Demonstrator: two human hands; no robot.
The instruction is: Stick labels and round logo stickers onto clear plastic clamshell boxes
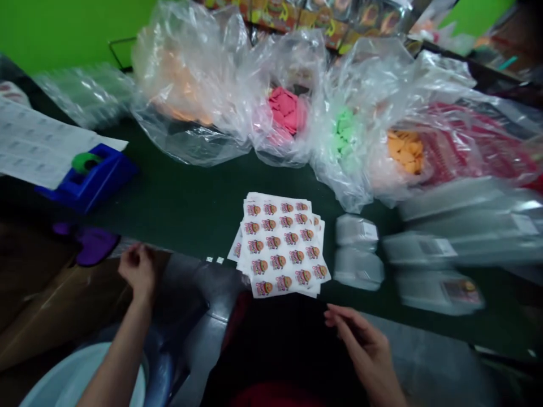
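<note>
Nearest, at the lower left, a pale bucket (68, 364) stands on the floor side, partly covered by the person's left forearm. The left hand (139, 268) hangs just off the near edge of the tabletop (190, 195), its fingers curled inward, close to a purple item (97, 246) and above brown cardboard (29, 322). The right hand (360, 339) is by the near edge too, thumb and forefinger drawn close together; with this blur I cannot tell whether either hand pinches anything.

Between the hands and a little beyond them lies a loose stack of sticker sheets (282, 249), printed with rows of burger figures, its layers fanned at different angles. Two small white squares (219, 260) lie just left of it, near the edge. To its right sit two small clear containers (358, 251), one behind the other, and further right a group of larger clear containers (441, 288), some bearing labels.

Farther off on the left, a blue tape dispenser (104, 175) with a green roll (82, 164) rests against printed white sheets (38, 138). Across the back, clear plastic bags (203, 135) hold pink pieces (285, 110), green pieces (344, 133) and orange pieces (406, 151). Behind them are printed boxes (318, 22) and a bright green wall (76, 34)
</note>
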